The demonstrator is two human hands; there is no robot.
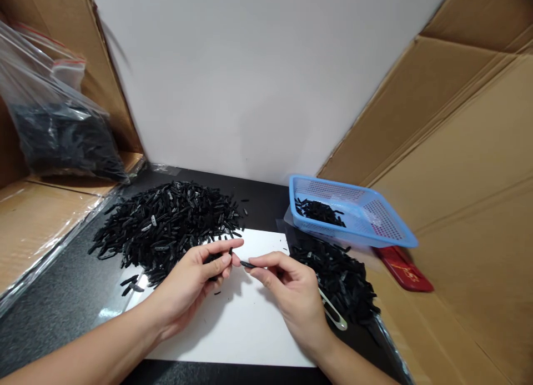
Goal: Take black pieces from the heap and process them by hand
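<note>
My left hand [195, 276] is curled around a few small black plastic pieces [216, 258] over a white sheet [233, 329]. My right hand [287, 290] pinches one thin black piece [247, 264] between thumb and forefinger, its tip close to the left fingertips. A metal tweezer-like tool [335, 315] sticks out from under the right palm. A large heap of the same black pieces [166, 221] lies just behind the left hand.
A blue mesh basket [375, 218] with some black pieces stands at the right, above a second heap [341, 279]. A red flat object [403, 268] lies beside it. Cardboard walls [470, 196] flank both sides; a plastic bag of black parts [58, 129] rests at left.
</note>
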